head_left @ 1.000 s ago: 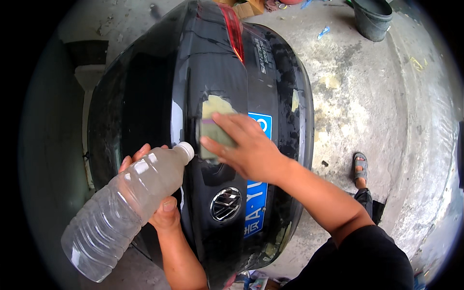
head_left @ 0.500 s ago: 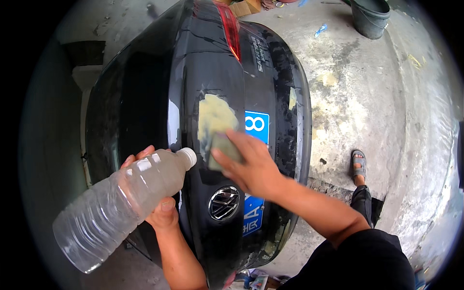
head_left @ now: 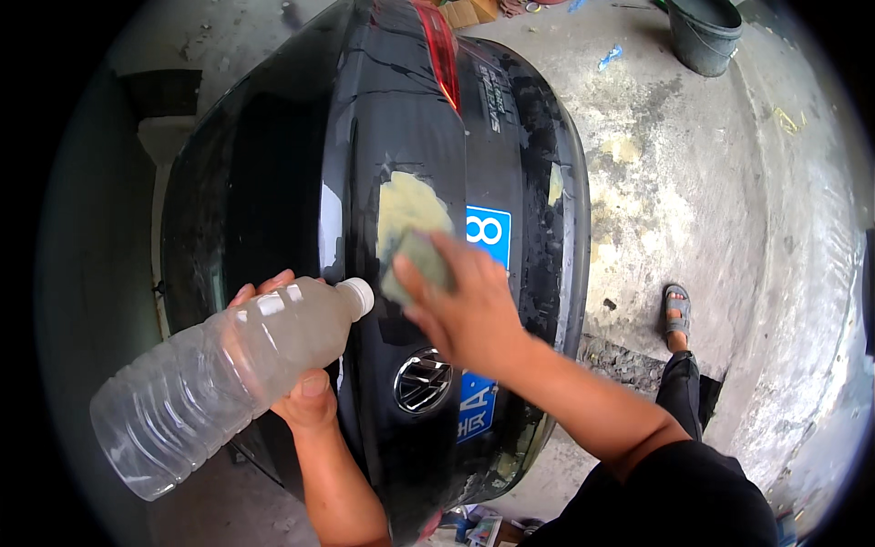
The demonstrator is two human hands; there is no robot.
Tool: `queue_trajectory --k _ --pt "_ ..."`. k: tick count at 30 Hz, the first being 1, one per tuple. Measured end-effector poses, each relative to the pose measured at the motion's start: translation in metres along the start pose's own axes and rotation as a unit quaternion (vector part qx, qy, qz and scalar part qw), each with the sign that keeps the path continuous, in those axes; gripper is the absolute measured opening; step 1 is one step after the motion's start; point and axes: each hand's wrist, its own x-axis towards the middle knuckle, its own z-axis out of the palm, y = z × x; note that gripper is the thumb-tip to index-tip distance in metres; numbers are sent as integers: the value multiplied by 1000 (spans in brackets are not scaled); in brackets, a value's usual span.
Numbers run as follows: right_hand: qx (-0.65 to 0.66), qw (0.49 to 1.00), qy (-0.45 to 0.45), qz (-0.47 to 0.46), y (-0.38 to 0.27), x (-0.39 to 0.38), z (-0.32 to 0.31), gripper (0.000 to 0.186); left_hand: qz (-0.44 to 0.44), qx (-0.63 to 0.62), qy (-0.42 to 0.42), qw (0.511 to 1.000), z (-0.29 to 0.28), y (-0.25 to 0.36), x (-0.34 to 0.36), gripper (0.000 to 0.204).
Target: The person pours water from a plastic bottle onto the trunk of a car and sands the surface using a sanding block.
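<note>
My left hand (head_left: 310, 401) is wrapped round a clear ribbed plastic bottle (head_left: 200, 387) with a white cap. The bottle lies tilted, its capped end close to the car's rear edge, and cloudy liquid seems to be inside. In my right hand (head_left: 478, 305) is a grey-green sanding block (head_left: 421, 264), slightly blurred and pressed to the dark boot lid (head_left: 410, 137) of a car. The block covers the lower end of a pale yellow filler patch (head_left: 408, 205). Just below sits a round chrome badge (head_left: 423, 380); my right wrist hides part of the blue number plate (head_left: 489, 239).
A red tail light (head_left: 440, 59) lies toward the far end of the car's rear. On the concrete floor to the right stands a dark bucket (head_left: 704, 36), with a blue scrap (head_left: 610, 57) near it. My sandalled foot (head_left: 677, 314) rests on that floor.
My right hand has moved the sanding block slightly up over the filler patch. The bottle's bottom end has shifted a little up and left in my left hand.
</note>
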Motion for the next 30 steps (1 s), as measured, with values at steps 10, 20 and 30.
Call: queue_trajectory --k 10,20,30 --pt "12 1000 14 4 0 -3 6 63 -12 -6 -24 1000 -2 4 0 109" --pt "49 999 11 -19 9 -41 11 61 18 10 -30 999 -5 -4 -2 109" --pt "24 999 -17 -22 11 -53 4 64 -37 2 -45 998 3 4 3 109"
